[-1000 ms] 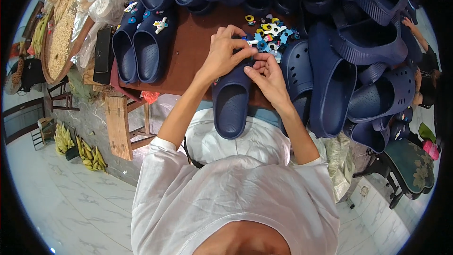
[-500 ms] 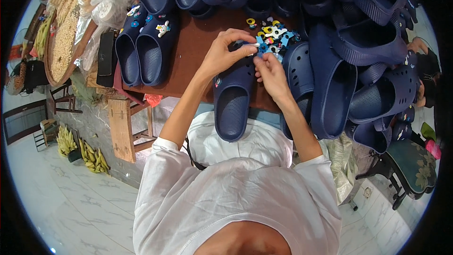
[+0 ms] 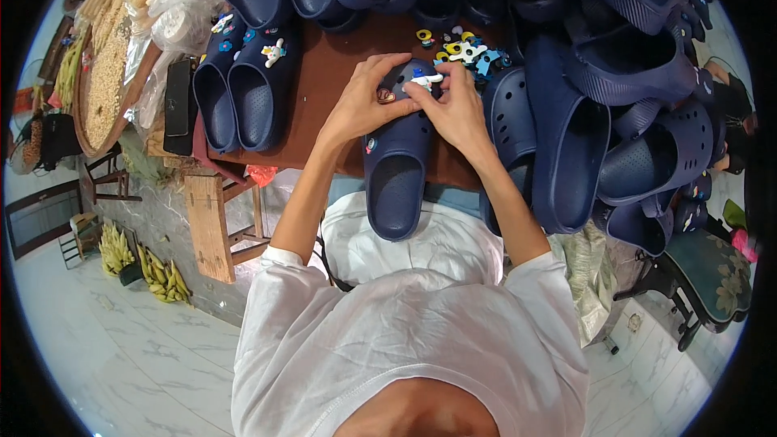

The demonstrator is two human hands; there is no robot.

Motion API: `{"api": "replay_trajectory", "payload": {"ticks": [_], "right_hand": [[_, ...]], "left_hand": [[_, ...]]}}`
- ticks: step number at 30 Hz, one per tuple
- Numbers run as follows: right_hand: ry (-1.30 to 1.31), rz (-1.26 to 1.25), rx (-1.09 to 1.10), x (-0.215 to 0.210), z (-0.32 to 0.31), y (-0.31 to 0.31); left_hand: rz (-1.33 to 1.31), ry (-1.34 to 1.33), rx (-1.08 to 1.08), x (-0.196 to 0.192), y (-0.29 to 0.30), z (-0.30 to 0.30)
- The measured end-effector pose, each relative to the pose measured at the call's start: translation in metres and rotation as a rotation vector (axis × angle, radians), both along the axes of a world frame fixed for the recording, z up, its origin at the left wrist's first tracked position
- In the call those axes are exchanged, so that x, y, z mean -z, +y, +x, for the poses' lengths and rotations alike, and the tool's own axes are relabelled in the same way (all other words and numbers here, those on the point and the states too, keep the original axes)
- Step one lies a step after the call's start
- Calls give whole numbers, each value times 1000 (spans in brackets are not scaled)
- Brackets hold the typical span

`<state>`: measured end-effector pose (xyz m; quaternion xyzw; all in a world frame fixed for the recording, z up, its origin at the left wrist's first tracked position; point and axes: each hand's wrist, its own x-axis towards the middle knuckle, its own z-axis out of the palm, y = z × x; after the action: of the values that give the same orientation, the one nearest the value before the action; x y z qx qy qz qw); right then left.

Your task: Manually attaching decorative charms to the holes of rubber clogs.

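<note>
A navy clog (image 3: 395, 133) lies on the brown table, its heel jutting over the edge toward me. My left hand (image 3: 362, 105) curls round the left side of its toe, gripping it, with the thumb over the upper. Against the top of the toe, my right hand (image 3: 456, 109) has thumb and fingers closed on a white and blue shoe charm (image 3: 423, 79). Whether the charm's stud sits in a hole is hidden. Two small charms show on the clog's left side. Just beyond the right hand is a pile of loose charms (image 3: 469, 51), yellow, white and blue.
Plain clogs (image 3: 571, 154) are heaped at the right and along the far side. A decorated pair of clogs (image 3: 255, 97) stands at the left, beside a black phone (image 3: 180, 103). Farther left are a wooden stool (image 3: 209, 226) and a round tray of pale kernels (image 3: 105, 89).
Both hands have come from the charm pile back to the clog's toe. The white and blue charm is now against the clog, and the left hand has moved onto the clog's side.
</note>
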<state>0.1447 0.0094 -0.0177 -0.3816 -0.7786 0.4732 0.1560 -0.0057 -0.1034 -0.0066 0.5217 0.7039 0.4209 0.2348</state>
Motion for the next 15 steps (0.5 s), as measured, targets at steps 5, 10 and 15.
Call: {"api": "replay_trajectory", "payload": {"ticks": [5, 10, 15], "right_hand": [[-165, 253, -95, -12, -13, 10], [-311, 193, -151, -13, -17, 17], [-330, 317, -173, -18, -17, 8]], "left_hand": [[33, -19, 13, 7, -1, 2], [13, -28, -27, 9, 1, 12], [27, -10, -65, 11, -1, 15]]}}
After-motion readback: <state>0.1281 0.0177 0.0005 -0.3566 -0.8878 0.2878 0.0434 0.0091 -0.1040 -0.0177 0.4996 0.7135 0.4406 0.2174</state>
